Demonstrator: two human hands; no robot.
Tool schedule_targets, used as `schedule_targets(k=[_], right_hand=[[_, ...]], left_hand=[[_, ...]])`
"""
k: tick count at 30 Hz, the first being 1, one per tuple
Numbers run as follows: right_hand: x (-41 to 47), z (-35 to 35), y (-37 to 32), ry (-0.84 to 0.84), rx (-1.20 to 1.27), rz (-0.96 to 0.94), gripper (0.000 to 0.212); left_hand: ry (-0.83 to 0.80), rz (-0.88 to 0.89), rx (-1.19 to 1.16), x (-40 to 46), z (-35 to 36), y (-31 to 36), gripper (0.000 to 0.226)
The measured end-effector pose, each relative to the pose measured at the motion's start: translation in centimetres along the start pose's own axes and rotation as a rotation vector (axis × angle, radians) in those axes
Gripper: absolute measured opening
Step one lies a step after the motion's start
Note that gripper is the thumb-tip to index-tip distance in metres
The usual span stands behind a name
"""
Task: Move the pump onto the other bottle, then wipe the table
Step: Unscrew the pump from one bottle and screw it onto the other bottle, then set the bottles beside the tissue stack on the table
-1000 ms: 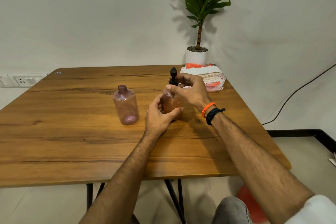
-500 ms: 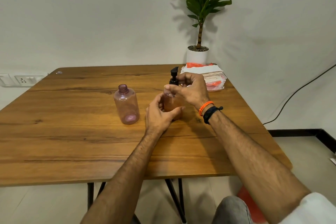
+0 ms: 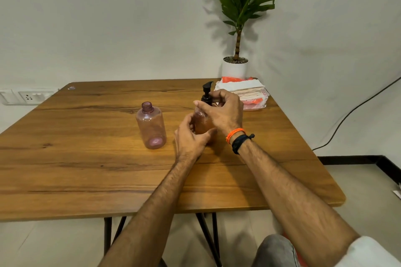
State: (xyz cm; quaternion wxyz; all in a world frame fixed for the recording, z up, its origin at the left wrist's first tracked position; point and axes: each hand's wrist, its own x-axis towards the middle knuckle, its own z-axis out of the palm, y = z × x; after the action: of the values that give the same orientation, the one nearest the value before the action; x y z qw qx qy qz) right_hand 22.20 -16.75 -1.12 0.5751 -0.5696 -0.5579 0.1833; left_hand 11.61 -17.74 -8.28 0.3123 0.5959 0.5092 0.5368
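The amber bottle (image 3: 202,122) stands upright on the wooden table (image 3: 86,158), and everything else is easiest placed from it. Most of its body is hidden: the person's left hand (image 3: 191,136) wraps round its lower half from the near-left side, thumb across the front, so only a strip of amber plastic shows between the two hands. Whether any liquid is inside cannot be made out.

Directly on top of the amber bottle sits the black pump (image 3: 207,93), its nozzle pointing right and away. The right hand (image 3: 223,111) comes in from the right and curls its fingers round the pump's collar; the collar and the bottle's neck are largely covered, so it cannot be told whether the pump is screwed on tight or loosened. An orange band and a dark band (image 3: 238,140) circle the right wrist.

Just left of the amber bottle, apart from both hands, stands the empty pink bottle (image 3: 151,129), upright, its threaded mouth open.

Behind and to the right of the amber bottle, at the table's far corner, lies a stack of cloths or papers (image 3: 245,93), partly in an orange-and-white plastic bag; the print is unreadable. Beyond that corner stands a potted plant (image 3: 238,28), its pot partly hidden by the stack.
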Motion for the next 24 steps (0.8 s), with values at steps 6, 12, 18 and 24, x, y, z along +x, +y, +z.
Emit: schedule_targets(k=[6,12,18,24], right_hand=[[-0.8,-1.6,-0.2,-0.108,0.070,0.017,0.041],[-1.7,-4.1,1.7,-0.214,0.027,0.045,0.054],[-3.0,-3.9,3.8,-0.256,0.022,0.121,0.058],[-1.7,-1.8,4.6,-0.224,0.076,0.170,0.061]], left_hand=[[-0.082,-0.037,0.026,0.0,-0.7,0.8,0.089],[-0.133,-0.130,-0.049,-0.3,-1.8,1.2,0.097],[0.029,-0.117,0.033,-1.1,-1.9,1.5,0.077],[0.075,-0.144,0.044,0.5,-1.0,1.3,0.071]])
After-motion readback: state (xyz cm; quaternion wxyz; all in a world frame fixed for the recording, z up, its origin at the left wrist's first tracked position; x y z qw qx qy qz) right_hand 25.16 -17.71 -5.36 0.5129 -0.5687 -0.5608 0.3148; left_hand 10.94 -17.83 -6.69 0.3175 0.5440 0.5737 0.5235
